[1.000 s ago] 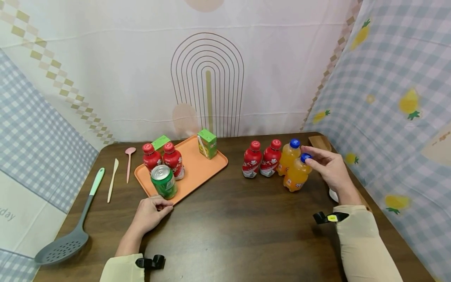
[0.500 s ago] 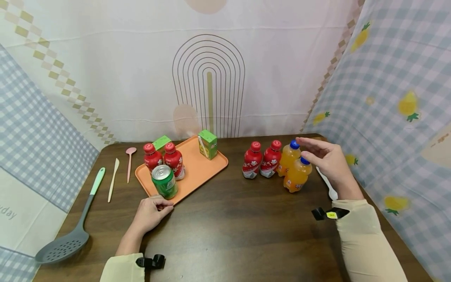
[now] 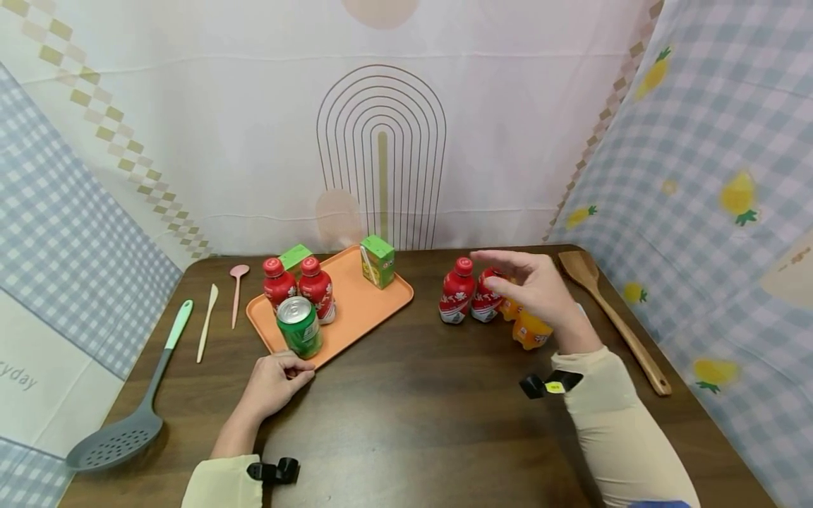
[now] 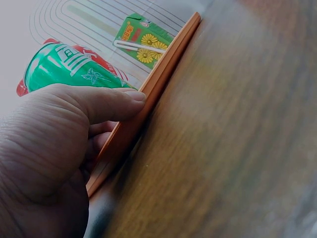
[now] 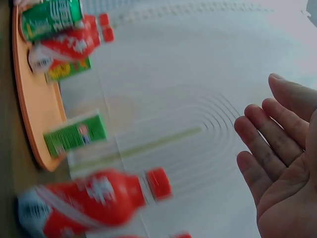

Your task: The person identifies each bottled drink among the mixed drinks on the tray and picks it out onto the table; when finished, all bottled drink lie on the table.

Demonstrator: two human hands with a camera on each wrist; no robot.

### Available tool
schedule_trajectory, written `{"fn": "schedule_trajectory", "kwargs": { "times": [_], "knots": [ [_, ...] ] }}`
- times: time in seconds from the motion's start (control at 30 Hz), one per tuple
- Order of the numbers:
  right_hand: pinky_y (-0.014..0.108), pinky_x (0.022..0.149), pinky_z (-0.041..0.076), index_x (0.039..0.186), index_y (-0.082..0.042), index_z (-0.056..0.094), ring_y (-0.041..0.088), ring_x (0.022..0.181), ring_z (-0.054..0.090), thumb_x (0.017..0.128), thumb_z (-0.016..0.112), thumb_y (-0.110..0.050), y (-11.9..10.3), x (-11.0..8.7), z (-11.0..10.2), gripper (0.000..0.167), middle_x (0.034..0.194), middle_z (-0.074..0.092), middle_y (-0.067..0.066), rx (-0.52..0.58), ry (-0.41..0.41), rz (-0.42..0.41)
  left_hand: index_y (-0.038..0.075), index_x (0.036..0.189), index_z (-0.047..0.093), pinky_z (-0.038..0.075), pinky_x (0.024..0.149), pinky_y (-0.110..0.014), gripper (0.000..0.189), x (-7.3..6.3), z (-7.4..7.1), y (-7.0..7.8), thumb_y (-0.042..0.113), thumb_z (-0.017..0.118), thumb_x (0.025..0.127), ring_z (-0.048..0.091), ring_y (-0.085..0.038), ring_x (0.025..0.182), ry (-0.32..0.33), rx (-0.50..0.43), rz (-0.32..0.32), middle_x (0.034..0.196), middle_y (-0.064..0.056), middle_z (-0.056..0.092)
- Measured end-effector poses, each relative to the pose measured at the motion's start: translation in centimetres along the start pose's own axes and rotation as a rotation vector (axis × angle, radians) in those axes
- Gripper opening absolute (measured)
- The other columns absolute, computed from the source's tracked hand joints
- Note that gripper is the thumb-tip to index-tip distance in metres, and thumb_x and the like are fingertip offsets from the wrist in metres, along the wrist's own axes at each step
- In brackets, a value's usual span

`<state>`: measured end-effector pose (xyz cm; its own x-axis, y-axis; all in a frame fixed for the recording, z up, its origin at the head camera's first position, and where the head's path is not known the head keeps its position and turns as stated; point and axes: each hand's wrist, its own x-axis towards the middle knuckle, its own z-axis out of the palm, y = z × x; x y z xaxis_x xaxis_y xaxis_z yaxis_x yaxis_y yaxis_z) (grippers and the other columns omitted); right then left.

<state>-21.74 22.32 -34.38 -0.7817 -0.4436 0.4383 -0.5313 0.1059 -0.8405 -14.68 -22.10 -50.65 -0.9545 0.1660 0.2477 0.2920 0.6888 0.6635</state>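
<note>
My left hand (image 3: 272, 384) pinches the near corner of the orange tray (image 3: 358, 303), thumb on its rim in the left wrist view. Beside that hand a green can (image 3: 298, 330) stands on the tray, with two red bottles (image 3: 317, 291) behind it. A green drink carton (image 3: 377, 262) with a straw is at the tray's far right, and another carton (image 3: 295, 255) shows behind the red bottles. My right hand (image 3: 536, 288), fingers extended and holding nothing, is over two more red bottles (image 3: 455, 295) and two orange soda bottles (image 3: 532, 330), partly hiding them.
On the left lie a grey slotted skimmer (image 3: 117, 441), a cream knife (image 3: 206, 324) and a pink spoon (image 3: 236, 296). A wooden spatula (image 3: 619, 317) lies along the right side of the table (image 3: 406, 437). Patterned cloth walls (image 3: 495, 127) surround the table.
My right hand has moved left from the orange soda bottles to over the red bottles. The left hand stays at the tray corner. The bottles have kept their places.
</note>
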Motion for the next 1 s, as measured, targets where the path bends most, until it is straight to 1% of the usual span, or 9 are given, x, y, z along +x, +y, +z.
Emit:
{"fn": "schedule_trajectory", "kwargs": {
  "times": [0.03, 0.13, 0.17, 0.27, 0.37, 0.43, 0.6, 0.83, 1.0],
  "knots": [
    [0.028, 0.091, 0.048, 0.123, 0.003, 0.062, 0.022, 0.112, 0.059, 0.087, 0.065, 0.006, 0.0, 0.4, 0.6, 0.036, 0.124, 0.062, 0.017, -0.001, -0.013, 0.010, 0.016, 0.079, 0.076, 0.046, 0.057, -0.023, 0.010, 0.0, 0.0, 0.0, 0.007, 0.080, 0.077, 0.053, -0.003, 0.063, -0.001, -0.001, -0.002, 0.069, 0.014, 0.059],
    [0.028, 0.091, 0.048, 0.123, 0.003, 0.062, 0.018, 0.113, 0.059, 0.088, 0.064, 0.005, -1.1, 1.5, 2.6, 0.036, 0.124, 0.062, 0.018, -0.018, -0.058, 0.026, 0.016, 0.080, 0.076, 0.046, 0.057, -0.023, 0.010, 0.0, 0.1, -0.1, 0.007, 0.080, 0.077, 0.053, -0.003, 0.063, 0.001, -0.005, -0.002, 0.069, 0.014, 0.059],
    [0.028, 0.092, 0.047, 0.124, 0.003, 0.062, 0.017, 0.114, 0.059, 0.088, 0.064, 0.005, -1.4, 1.9, 3.3, 0.035, 0.124, 0.062, 0.016, -0.030, -0.072, 0.030, 0.016, 0.080, 0.077, 0.046, 0.057, -0.023, 0.010, 0.0, 0.1, -0.1, 0.007, 0.080, 0.077, 0.053, -0.003, 0.063, 0.002, -0.008, -0.001, 0.069, 0.014, 0.059],
    [0.031, 0.093, 0.048, 0.124, 0.005, 0.061, 0.020, 0.114, 0.059, 0.088, 0.065, 0.003, -2.3, 2.9, 5.0, 0.035, 0.124, 0.062, 0.016, -0.038, -0.112, 0.027, 0.016, 0.080, 0.077, 0.046, 0.058, -0.023, 0.010, 0.0, 0.1, -0.1, 0.007, 0.080, 0.077, 0.053, -0.003, 0.063, 0.001, -0.008, 0.000, 0.069, 0.014, 0.059],
    [0.035, 0.095, 0.047, 0.123, 0.002, 0.063, 0.024, 0.116, 0.057, 0.089, 0.066, -0.001, -1.9, 3.9, 6.5, 0.034, 0.124, 0.063, 0.012, -0.028, -0.134, 0.030, 0.016, 0.080, 0.077, 0.046, 0.058, -0.023, 0.009, 0.0, 0.1, -0.1, 0.008, 0.080, 0.077, 0.053, -0.003, 0.063, -0.003, -0.009, -0.003, 0.069, 0.014, 0.059],
    [0.037, 0.094, 0.047, 0.121, 0.002, 0.063, 0.028, 0.115, 0.058, 0.088, 0.066, -0.001, -1.7, 4.6, 7.5, 0.033, 0.123, 0.064, 0.012, -0.004, -0.144, 0.029, 0.015, 0.080, 0.077, 0.046, 0.058, -0.023, 0.009, 0.0, 0.0, -0.1, 0.008, 0.080, 0.077, 0.053, -0.004, 0.063, -0.006, -0.008, -0.005, 0.069, 0.014, 0.058],
    [0.040, 0.092, 0.048, 0.119, 0.005, 0.064, 0.032, 0.113, 0.059, 0.088, 0.066, 0.001, -1.3, 6.4, 10.0, 0.032, 0.120, 0.065, 0.015, 0.047, -0.184, 0.024, 0.016, 0.079, 0.077, 0.046, 0.058, -0.023, 0.009, 0.0, -0.1, -0.1, 0.008, 0.080, 0.077, 0.052, -0.004, 0.063, -0.002, -0.001, -0.008, 0.068, 0.014, 0.058],
    [0.039, 0.091, 0.048, 0.120, 0.003, 0.064, 0.021, 0.111, 0.061, 0.088, 0.068, -0.003, -0.8, 8.7, 12.5, 0.033, 0.120, 0.065, 0.013, 0.041, -0.237, 0.040, 0.015, 0.080, 0.077, 0.046, 0.058, -0.023, 0.008, 0.0, -0.1, -0.1, 0.008, 0.080, 0.078, 0.053, -0.004, 0.063, -0.011, 0.004, -0.013, 0.069, 0.013, 0.059],
    [0.043, 0.094, 0.047, 0.120, 0.003, 0.065, 0.019, 0.109, 0.061, 0.088, 0.069, -0.006, 0.6, 10.1, 13.9, 0.033, 0.119, 0.065, 0.014, 0.031, -0.265, 0.042, 0.017, 0.079, 0.076, 0.046, 0.058, -0.023, 0.009, 0.1, 0.0, -0.1, 0.009, 0.080, 0.077, 0.053, -0.004, 0.063, -0.006, -0.007, -0.018, 0.069, 0.014, 0.059]
  ]
}}
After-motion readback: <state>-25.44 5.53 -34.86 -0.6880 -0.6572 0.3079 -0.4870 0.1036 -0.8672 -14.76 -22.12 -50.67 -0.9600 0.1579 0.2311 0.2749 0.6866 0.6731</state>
